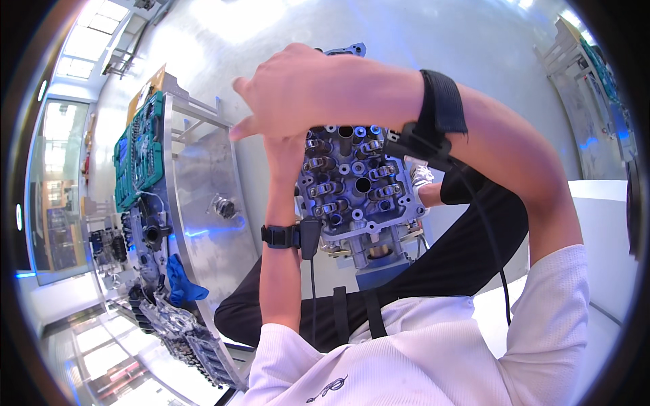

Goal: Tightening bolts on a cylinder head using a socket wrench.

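Note:
My right forearm reaches across from the right, and my right hand (294,91) lies over my left hand (286,145), hiding most of it. Two short digits stick out apart on the left side of the overlapping hands; the other fingers are out of sight beneath. Whether anything is held between the hands cannot be made out. Below and just right of them sits an engine cylinder head (352,203), with rows of rocker arms, springs and round bores showing. Its far part is covered by my right hand and forearm. Each wrist wears a black strap with a small device and cable.
To the left stands a metal workbench (203,166) with a round metal part (223,206) on it. A green tool case (139,152), a blue glove or cloth (184,281) and engine parts (183,331) line its far-left side. Another bench (575,88) stands at the far right.

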Demonstrator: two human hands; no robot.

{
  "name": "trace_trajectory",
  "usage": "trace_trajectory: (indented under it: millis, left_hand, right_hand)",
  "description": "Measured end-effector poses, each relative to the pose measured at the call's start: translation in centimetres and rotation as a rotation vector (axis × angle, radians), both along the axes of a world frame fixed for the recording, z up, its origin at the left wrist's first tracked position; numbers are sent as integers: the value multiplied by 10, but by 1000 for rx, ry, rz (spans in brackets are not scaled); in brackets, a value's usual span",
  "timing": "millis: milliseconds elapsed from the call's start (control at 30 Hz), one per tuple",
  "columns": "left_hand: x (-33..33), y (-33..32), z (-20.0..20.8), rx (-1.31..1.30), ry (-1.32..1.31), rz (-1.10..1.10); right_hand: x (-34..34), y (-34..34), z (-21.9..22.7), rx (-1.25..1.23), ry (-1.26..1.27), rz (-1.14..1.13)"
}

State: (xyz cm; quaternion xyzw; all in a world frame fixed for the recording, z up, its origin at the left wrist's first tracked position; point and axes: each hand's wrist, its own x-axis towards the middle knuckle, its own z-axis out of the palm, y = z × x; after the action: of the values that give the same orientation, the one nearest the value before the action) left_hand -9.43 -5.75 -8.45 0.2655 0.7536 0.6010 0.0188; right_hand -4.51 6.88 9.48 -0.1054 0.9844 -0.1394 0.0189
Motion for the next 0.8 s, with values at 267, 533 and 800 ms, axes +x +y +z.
trace_trajectory:
  millis: [267,533,800]
  left_hand:
    - [17,4,32,346,-272,-277]
    - [9,34,55,247,-264,-116]
    - [12,39,48,313,-263,-50]
  right_hand:
    - [30,73,-35,163,-73,-81]
    - [64,133,-63,-349,138,-170]
    - [32,126,-70,69,340,-175]
